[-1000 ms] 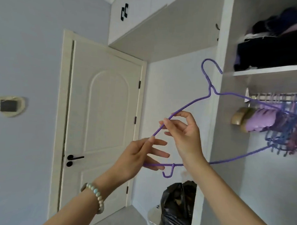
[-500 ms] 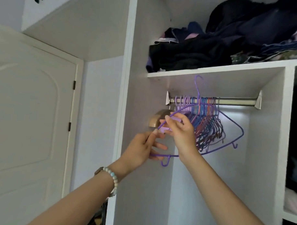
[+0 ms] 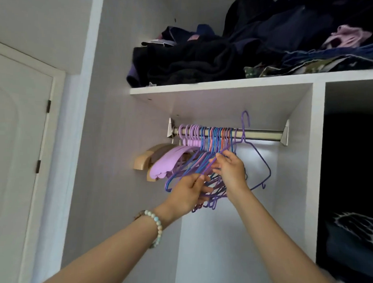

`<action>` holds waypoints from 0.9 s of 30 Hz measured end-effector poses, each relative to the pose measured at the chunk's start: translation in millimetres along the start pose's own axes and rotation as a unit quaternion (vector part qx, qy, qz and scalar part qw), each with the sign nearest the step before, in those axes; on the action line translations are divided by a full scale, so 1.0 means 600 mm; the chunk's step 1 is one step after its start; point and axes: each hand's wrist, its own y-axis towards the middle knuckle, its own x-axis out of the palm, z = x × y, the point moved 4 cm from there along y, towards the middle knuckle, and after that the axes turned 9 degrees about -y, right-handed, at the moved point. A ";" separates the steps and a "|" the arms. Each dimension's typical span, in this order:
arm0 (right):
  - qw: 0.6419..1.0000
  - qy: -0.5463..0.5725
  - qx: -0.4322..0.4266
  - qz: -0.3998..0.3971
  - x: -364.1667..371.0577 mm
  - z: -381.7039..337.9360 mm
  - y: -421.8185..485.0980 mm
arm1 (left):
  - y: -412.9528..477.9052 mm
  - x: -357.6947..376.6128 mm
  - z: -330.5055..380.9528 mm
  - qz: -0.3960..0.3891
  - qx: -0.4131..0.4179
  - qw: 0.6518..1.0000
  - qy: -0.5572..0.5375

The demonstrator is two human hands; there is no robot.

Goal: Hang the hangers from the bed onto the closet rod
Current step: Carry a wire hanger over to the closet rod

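Both my arms reach up into the closet, and the purple hanger [image 3: 263, 161] is between my hands. My left hand [image 3: 187, 193] is lower and to the left, with a beaded bracelet [image 3: 157, 226] on that wrist. Its fingers [image 3: 198, 180] are curled and pinch the thin wire at the hanger's left end. My right hand [image 3: 231, 171] is higher and just to the right, and its fingertips are closed on the sloping left shoulder of the same wire. So both sets of fingers grip the hanger, and neither hand is loose.

From my right hand the wire climbs to the neck, which crosses the closet rod [image 3: 262, 134]. The hook stands above the rod, under the shelf [image 3: 215, 90]. I cannot tell whether the hook has caught the rod. The hanger's right shoulder slopes down past my right hand to a rounded corner with a small hook beneath it, well clear of my fingers.

Left of the neck, the hung hangers [image 3: 212, 140], purple, blue and pink, are packed on the rod, and their lower wires lie tangled behind my hands. Further left hang a lilac padded hanger [image 3: 168, 164] and wooden hangers [image 3: 141, 161]. Dark folded clothes [image 3: 194, 61] are piled on the shelf.
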 end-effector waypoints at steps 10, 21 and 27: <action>0.997 -0.043 0.065 -0.006 -0.030 0.048 0.065 | 0.054 0.044 -0.017 -0.034 -0.032 0.996 0.072; 0.984 -0.175 0.039 -0.011 -0.031 0.085 0.028 | 0.015 0.013 -0.035 -0.060 -0.044 0.989 0.125; 0.969 -0.234 -0.075 0.014 -0.005 0.026 -0.043 | -0.038 -0.064 -0.003 -0.021 -0.018 0.992 0.123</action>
